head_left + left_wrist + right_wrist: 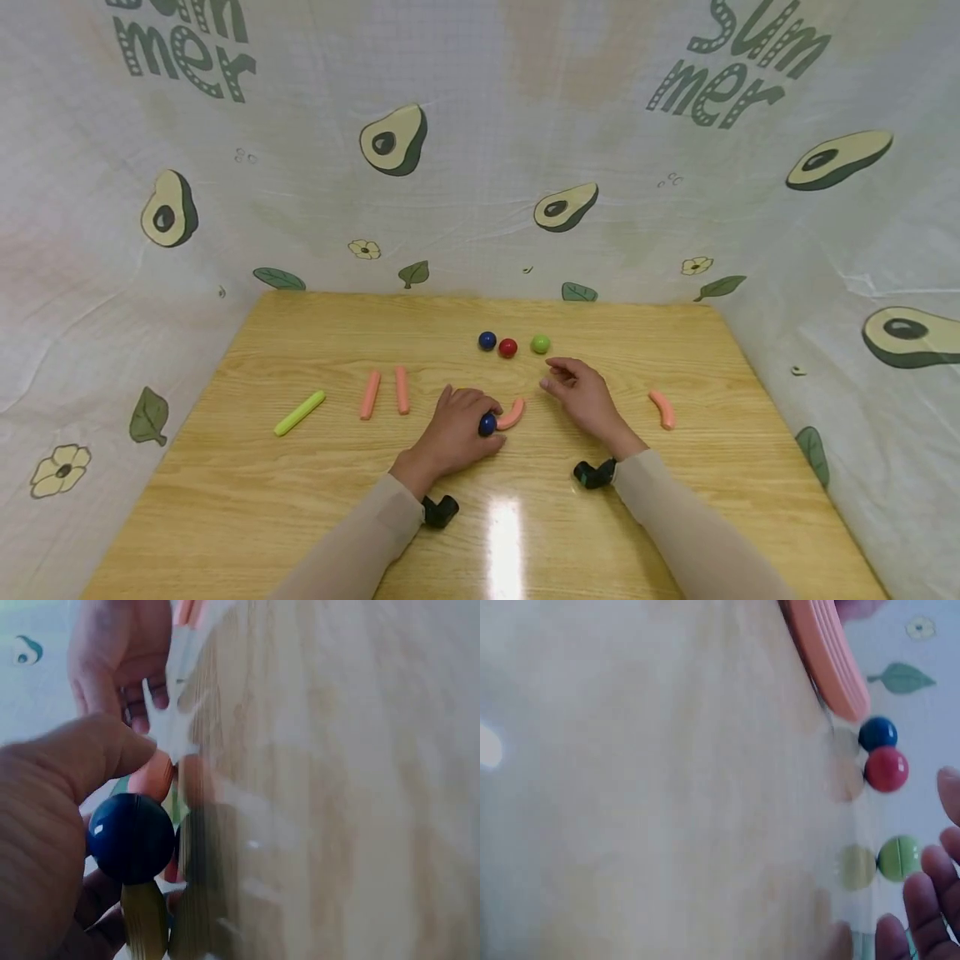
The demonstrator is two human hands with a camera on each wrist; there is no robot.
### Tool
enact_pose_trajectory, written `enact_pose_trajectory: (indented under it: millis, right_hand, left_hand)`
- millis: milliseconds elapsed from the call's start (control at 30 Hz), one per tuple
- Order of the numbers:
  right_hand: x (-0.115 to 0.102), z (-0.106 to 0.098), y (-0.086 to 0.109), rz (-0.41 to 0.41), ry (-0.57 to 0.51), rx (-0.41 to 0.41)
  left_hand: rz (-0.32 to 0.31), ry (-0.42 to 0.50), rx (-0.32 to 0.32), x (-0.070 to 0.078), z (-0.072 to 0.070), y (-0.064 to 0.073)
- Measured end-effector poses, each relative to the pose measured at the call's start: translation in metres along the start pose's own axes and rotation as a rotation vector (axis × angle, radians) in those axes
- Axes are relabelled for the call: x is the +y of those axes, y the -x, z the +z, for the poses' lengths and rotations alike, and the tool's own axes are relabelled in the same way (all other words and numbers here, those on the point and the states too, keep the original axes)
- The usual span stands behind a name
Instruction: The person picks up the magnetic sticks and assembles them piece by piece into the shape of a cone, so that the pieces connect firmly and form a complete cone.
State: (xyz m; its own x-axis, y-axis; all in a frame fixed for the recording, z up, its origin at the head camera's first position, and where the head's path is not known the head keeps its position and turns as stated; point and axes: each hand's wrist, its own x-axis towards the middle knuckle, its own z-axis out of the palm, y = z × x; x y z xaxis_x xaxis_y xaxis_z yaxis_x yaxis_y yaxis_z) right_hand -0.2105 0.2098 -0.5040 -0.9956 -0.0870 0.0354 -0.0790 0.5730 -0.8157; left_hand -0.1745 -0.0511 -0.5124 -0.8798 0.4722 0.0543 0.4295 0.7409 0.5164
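Observation:
My left hand [459, 425] is around a dark blue ball [487, 424], its thumb on the near side and fingers on the far side. A yellowish rod [144, 921] touches this ball in the left wrist view; in the head view the hand hides it. Just right of the ball lies a curved orange rod [512, 414], its end close to or touching the ball. My right hand [585, 402] holds nothing, its fingers loosely bent over the table. Nearest to its fingertips is a green ball [540, 343]; a red ball [507, 348] and another blue ball [487, 341] sit left of that.
Two straight orange rods [371, 395] and a yellow-green rod [300, 413] lie on the left of the wooden table [225, 500]. Another curved orange rod [662, 409] lies at the right. A printed cloth [480, 150] surrounds the table's back and sides.

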Motion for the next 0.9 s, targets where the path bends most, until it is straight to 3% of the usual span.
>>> enact_pose_trajectory:
  millis: [167, 433, 900]
  right_hand:
    - [0.005, -0.005, -0.023, 0.013, -0.026, 0.044]
    - [0.011, -0.004, -0.054, 0.001, 0.019, 0.047]
    - [0.011, 0.004, -0.070, 0.051, 0.062, 0.025]
  left_hand:
    - [-0.039, -0.020, 0.015, 0.001, 0.002, -0.005]
    - [-0.046, -0.083, 0.040, 0.003, 0.006, -0.010]
    - [-0.051, -0.075, 0.040, 0.004, 0.004, -0.007]
